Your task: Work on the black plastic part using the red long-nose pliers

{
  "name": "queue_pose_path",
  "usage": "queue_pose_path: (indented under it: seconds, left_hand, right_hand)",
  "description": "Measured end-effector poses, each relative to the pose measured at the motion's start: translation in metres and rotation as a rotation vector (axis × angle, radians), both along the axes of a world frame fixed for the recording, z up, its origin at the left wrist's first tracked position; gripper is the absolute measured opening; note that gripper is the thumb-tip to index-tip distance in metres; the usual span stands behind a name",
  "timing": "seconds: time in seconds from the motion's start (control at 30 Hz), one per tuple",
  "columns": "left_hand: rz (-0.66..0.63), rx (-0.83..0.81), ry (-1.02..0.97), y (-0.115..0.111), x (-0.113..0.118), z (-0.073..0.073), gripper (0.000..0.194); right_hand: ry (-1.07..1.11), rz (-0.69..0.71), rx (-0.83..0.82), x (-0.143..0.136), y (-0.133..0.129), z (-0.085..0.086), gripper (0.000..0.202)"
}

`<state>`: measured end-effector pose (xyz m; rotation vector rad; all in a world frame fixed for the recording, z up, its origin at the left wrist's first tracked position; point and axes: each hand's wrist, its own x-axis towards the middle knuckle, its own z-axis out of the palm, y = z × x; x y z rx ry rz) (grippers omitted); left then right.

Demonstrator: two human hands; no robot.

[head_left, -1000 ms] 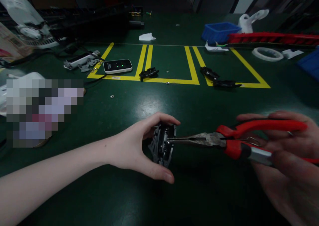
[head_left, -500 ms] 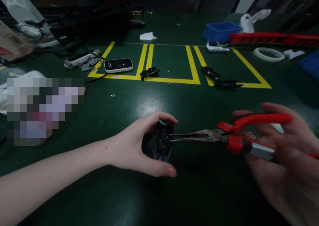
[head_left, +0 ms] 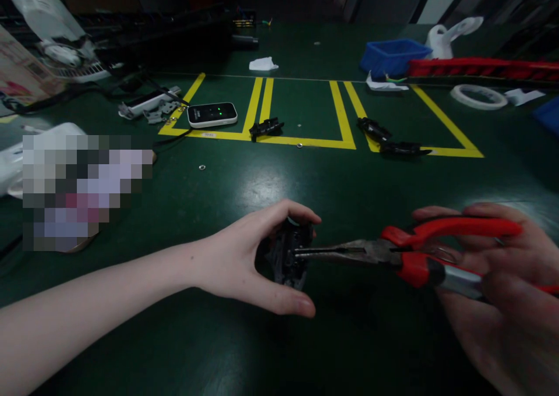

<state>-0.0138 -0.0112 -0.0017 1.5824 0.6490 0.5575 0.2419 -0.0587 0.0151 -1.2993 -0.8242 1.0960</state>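
My left hand (head_left: 257, 256) is closed around a small black plastic part (head_left: 288, 262), thumb below and fingers above, with its molded inner side facing right. My right hand (head_left: 493, 273) grips long-nose pliers (head_left: 375, 252) with red handles. The plier tips lie over the middle of the black part, close together. Whether anything is pinched between the tips is too small to tell.
A white-edged device with green lights (head_left: 212, 115) stands beyond my left hand. Dark parts (head_left: 266, 128) and more black pieces (head_left: 374, 130) lie on yellow tape lines. Small metal rings (head_left: 201, 167) rest nearby. Farther right are a blue bin (head_left: 393, 58) and a tape roll (head_left: 479, 96).
The plier tips have moved from the part's right edge onto its middle and have come closer together. Both hands sit slightly lower in view.
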Motion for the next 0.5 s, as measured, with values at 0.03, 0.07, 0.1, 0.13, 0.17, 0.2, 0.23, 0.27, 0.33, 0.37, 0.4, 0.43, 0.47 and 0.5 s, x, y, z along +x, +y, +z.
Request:
queue_pose_path:
  seconds: [0.03, 0.07, 0.1, 0.13, 0.17, 0.2, 0.23, 0.27, 0.33, 0.37, 0.4, 0.43, 0.47, 0.5]
  left_hand:
    - [-0.002, 0.001, -0.006, 0.0, 0.0, 0.0, 0.068]
    - [-0.004, 0.004, -0.01, 0.0, 0.0, 0.0, 0.069]
    - [-0.003, 0.01, -0.01, 0.0, 0.0, 0.0, 0.069]
    - [0.001, 0.022, -0.007, 0.0, 0.0, 0.0, 0.068]
    - [0.009, 0.041, -0.002, 0.0, 0.0, 0.0, 0.068]
    - [0.022, 0.07, 0.011, 0.0, 0.0, -0.001, 0.068]
    - [0.042, 0.11, 0.036, -0.001, 0.0, -0.001, 0.067]
    - [0.07, 0.157, 0.071, 0.0, -0.001, -0.001, 0.067]
    - [0.136, 0.239, 0.136, 0.0, -0.001, -0.002, 0.068]
    - [0.171, 0.27, 0.155, 0.0, -0.002, -0.003, 0.07]
    - [0.204, 0.294, 0.16, 0.001, -0.002, -0.004, 0.073]
    - [0.23, 0.31, 0.153, 0.001, -0.003, -0.005, 0.074]
    - [0.248, 0.322, 0.141, 0.002, -0.003, -0.006, 0.075]
    - [0.255, 0.331, 0.134, 0.002, -0.004, -0.006, 0.075]
  right_hand:
    - [-0.002, -0.001, -0.002, 0.0, -0.001, 0.0, 0.043]
    - [0.003, 0.003, -0.003, 0.0, -0.001, 0.0, 0.041]
    - [0.008, -0.001, 0.003, 0.001, -0.002, -0.001, 0.039]
    - [0.011, -0.011, 0.007, 0.001, -0.002, -0.001, 0.037]
    - [0.011, -0.021, 0.006, 0.002, -0.001, -0.002, 0.037]
    - [0.008, -0.033, 0.006, 0.003, 0.001, -0.002, 0.038]
    - [0.002, -0.045, 0.004, 0.005, 0.004, -0.003, 0.042]
    - [-0.007, -0.05, 0.009, 0.007, 0.008, -0.005, 0.048]
    - [-0.053, -0.04, 0.059, 0.013, 0.018, -0.01, 0.06]
    - [-0.089, -0.023, 0.101, 0.016, 0.024, -0.013, 0.063]
    - [-0.137, 0.001, 0.15, 0.019, 0.029, -0.017, 0.066]
    - [-0.162, 0.019, 0.177, 0.021, 0.033, -0.021, 0.071]
    - [-0.188, 0.043, 0.201, 0.023, 0.036, -0.025, 0.074]
    - [-0.215, 0.067, 0.222, 0.024, 0.038, -0.028, 0.077]
